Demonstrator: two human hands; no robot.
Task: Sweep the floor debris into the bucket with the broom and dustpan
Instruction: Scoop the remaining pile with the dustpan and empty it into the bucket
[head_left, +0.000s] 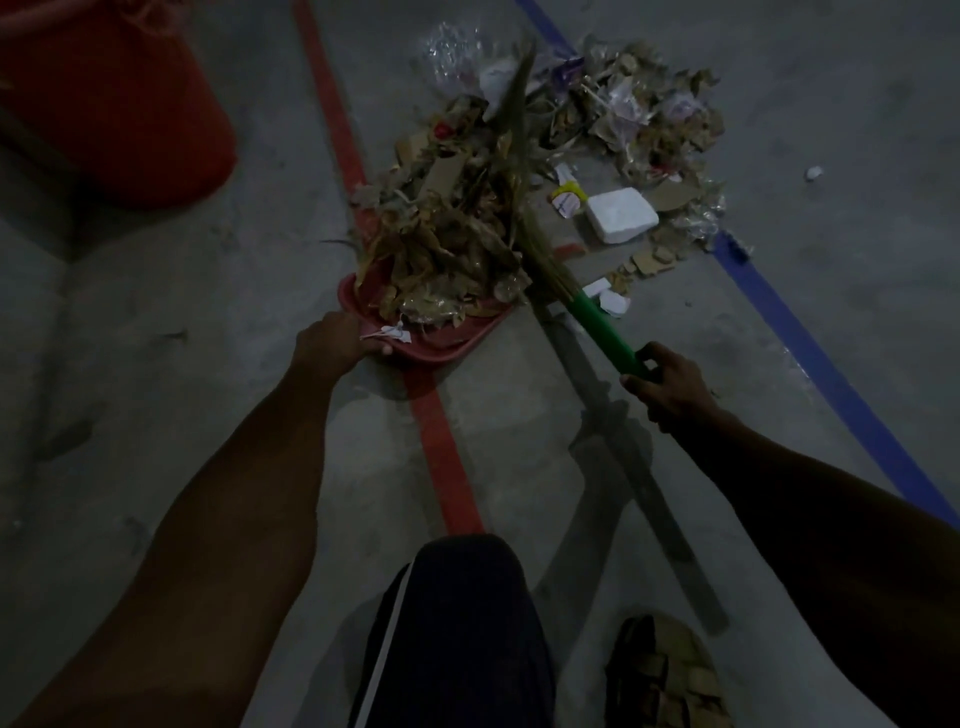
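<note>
A red dustpan (447, 340) sits low over the floor, heaped with dry leaves and cardboard scraps (452, 228). My left hand (332, 345) grips its near left rim. My right hand (670, 387) holds the green handle of the broom (597, 327); its straw bristles reach up across the debris toward the top of the view. More debris (639, 119) lies spread on the floor to the right of the pan, with a white foam block (621, 214) in it. The red bucket (114, 98) stands at the upper left.
A red floor line (441, 447) runs under the dustpan and a blue line (810, 353) passes to the right. My knee (467, 613) and sandalled foot (665, 670) fill the bottom centre. A small white scrap (813, 173) lies apart at the right.
</note>
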